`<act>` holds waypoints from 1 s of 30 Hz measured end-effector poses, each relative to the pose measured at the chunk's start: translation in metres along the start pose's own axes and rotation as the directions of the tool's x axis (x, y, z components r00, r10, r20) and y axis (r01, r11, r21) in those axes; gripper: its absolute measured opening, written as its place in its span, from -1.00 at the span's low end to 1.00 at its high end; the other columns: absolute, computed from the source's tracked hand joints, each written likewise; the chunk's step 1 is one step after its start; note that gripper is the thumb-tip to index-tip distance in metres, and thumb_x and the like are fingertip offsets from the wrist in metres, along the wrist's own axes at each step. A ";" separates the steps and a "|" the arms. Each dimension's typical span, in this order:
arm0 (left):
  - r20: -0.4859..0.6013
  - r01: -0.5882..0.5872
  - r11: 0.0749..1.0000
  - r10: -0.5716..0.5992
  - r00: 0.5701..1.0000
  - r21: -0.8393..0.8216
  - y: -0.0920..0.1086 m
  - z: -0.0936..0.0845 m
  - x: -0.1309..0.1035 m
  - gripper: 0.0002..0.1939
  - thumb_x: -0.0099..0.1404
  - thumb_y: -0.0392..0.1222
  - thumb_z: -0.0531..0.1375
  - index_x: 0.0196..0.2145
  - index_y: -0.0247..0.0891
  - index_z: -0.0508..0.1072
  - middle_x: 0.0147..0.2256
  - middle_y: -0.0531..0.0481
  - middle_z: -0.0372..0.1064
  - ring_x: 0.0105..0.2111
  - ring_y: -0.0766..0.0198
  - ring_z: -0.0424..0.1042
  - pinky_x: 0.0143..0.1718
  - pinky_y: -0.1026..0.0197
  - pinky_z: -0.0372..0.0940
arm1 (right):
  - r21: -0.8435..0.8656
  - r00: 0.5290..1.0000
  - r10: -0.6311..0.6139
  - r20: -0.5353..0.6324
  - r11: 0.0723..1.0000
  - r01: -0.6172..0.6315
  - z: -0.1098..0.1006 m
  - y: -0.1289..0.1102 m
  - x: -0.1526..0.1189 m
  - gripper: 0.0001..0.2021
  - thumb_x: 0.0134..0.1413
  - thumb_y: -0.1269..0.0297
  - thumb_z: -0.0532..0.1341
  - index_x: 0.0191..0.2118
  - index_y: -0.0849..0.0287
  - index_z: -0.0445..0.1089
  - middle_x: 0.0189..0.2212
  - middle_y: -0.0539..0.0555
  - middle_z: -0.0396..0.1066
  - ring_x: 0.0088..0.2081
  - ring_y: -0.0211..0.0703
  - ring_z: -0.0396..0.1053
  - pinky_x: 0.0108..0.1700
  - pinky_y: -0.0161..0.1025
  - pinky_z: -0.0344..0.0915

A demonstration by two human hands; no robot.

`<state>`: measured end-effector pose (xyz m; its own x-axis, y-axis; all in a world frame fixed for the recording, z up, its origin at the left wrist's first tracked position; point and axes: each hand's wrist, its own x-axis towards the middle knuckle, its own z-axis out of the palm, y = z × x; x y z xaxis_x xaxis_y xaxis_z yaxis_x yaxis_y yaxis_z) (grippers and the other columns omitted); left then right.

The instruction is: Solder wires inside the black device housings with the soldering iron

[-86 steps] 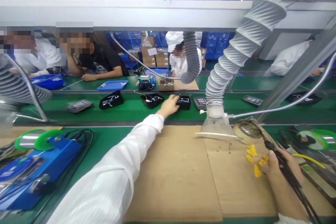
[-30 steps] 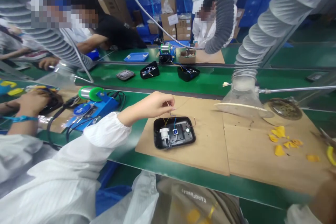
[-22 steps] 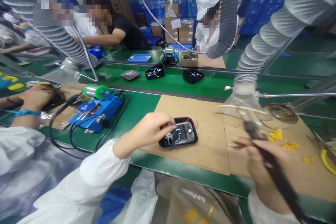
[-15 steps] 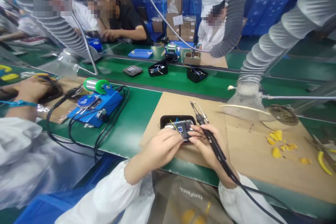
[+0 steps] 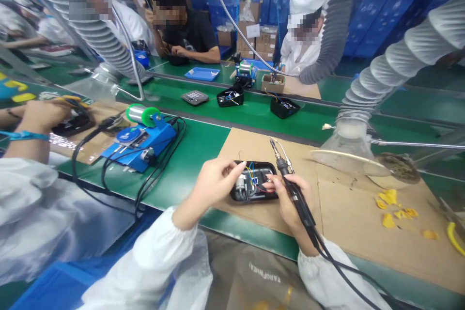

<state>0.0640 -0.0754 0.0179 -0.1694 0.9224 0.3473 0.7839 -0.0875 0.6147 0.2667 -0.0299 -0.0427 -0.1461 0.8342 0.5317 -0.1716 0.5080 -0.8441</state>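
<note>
A black plastic housing (image 5: 256, 198) lies open side up on the cardboard, with a small blue board (image 5: 255, 181), grey parts and thin yellow and blue wires (image 5: 250, 169) inside. My left hand (image 5: 214, 179) is over its upper left corner, fingers curled and thumb pointing at the wires; whatever is pinched there is hidden. My right hand (image 5: 292, 201) grips a soldering iron (image 5: 298, 198) whose tip points up and away from me. Its thumb and fingertips reach the housing's right side.
A blue solder-reel stand (image 5: 145, 143) with cables is left. An extractor hood (image 5: 350, 150) and yellow scraps (image 5: 388, 198) are right. Across the green belt (image 5: 203, 106) lie two black housings (image 5: 230, 97). Co-workers sit left and opposite; a neighbour's hand (image 5: 47, 116) works at far left.
My left hand has drawn back to the upper left from the housing's front edge, uncovering its inside. My right hand keeps the soldering iron beside the housing. The view has shifted slightly.
</note>
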 end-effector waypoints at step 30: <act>0.413 0.302 0.803 -0.077 0.907 -0.514 -0.002 0.011 -0.009 -0.65 0.49 0.14 0.04 -0.26 -0.21 0.30 -0.48 0.11 0.38 -0.50 0.33 0.39 -0.41 0.24 0.29 | -0.031 0.994 -0.026 -0.104 0.999 0.023 -0.009 -0.008 0.012 -0.72 0.28 0.43 0.26 0.03 0.05 0.25 -0.20 0.03 0.61 -0.36 -0.16 0.62 -0.31 -0.22 0.61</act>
<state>0.0705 -0.0793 0.0061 0.0330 0.9992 -0.0245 0.2709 0.0147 0.9625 0.2754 -0.0219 -0.0303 -0.0397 0.8386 0.5433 -0.1442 0.5332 -0.8336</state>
